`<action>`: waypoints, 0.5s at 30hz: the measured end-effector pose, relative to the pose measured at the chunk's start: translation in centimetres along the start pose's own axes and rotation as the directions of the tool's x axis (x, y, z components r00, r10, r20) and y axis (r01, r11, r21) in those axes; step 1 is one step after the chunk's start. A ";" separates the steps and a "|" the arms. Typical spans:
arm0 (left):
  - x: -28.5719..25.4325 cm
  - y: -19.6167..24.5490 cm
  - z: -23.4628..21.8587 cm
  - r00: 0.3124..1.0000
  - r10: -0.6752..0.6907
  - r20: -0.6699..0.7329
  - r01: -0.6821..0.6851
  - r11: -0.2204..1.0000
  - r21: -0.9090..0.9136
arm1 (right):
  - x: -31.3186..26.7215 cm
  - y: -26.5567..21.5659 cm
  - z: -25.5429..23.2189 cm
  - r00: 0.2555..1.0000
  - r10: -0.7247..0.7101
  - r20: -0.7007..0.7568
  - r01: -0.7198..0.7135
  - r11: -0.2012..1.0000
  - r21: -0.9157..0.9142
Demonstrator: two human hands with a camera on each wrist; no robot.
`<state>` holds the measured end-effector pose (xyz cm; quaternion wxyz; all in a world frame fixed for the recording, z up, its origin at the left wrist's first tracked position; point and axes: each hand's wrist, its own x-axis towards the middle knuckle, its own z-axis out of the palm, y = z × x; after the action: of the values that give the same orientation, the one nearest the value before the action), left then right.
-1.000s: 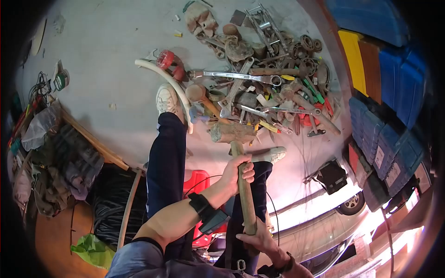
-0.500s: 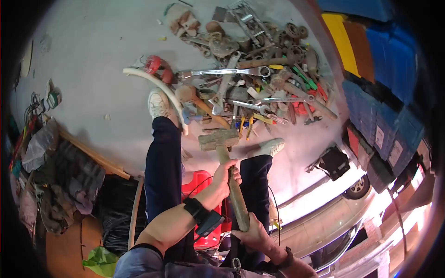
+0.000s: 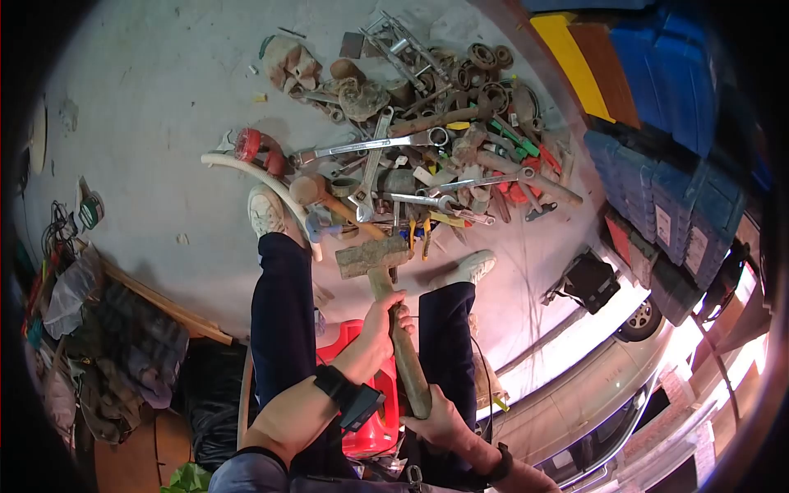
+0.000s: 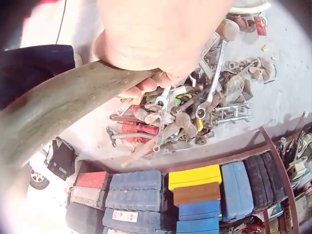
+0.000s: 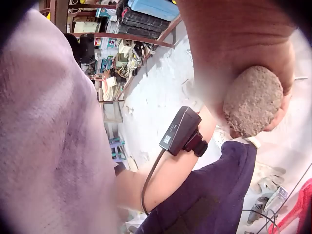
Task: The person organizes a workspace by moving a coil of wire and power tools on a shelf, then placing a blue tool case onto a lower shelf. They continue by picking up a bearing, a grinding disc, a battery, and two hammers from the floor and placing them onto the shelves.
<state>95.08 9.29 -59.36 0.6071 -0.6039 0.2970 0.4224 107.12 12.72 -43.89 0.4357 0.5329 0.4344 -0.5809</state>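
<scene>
A large hammer with a worn, dirt-coated head (image 3: 362, 260) is held between the legs, above the floor, its head away from the body. My left hand (image 3: 382, 330) grips the wooden handle (image 3: 409, 366) just below the head; in the left wrist view the fingers of that hand (image 4: 158, 36) curl round the handle (image 4: 63, 105). Around the handle's lower end is my right hand (image 3: 442, 421). The right wrist view shows the rough round butt (image 5: 253, 101) poking out of the right hand's grip (image 5: 239, 41).
Beyond the hammer lies a pile of tools with a long wrench (image 3: 370, 146), a mallet (image 3: 308, 191) and bearings (image 3: 482, 56). A curved pale hose (image 3: 267, 182) is beside one shoe. Blue cases (image 3: 637, 197) line the right; a red plastic object (image 3: 378, 435) sits below.
The head view has shifted, so the floor pile and the hammer both appear farther left and slightly lower. Both hands keep their grip on the handle.
</scene>
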 end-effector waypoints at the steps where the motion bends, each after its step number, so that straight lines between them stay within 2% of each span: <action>1: 0.1 0.0 -0.1 1.000 -0.010 -0.002 0.010 1.000 -0.006 | 0.1 0.1 0.1 1.000 -0.013 -0.002 0.013 1.000 0.008; 15: 0.0 0.4 0.3 1.000 -0.015 -0.002 0.015 1.000 -0.020 | 0.2 -1.3 -0.7 1.000 0.002 0.016 -0.002 1.000 -0.001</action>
<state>94.71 9.59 -59.52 0.6039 -0.6129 0.2887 0.4200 106.04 13.69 -44.04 0.4397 0.5286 0.4308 -0.5845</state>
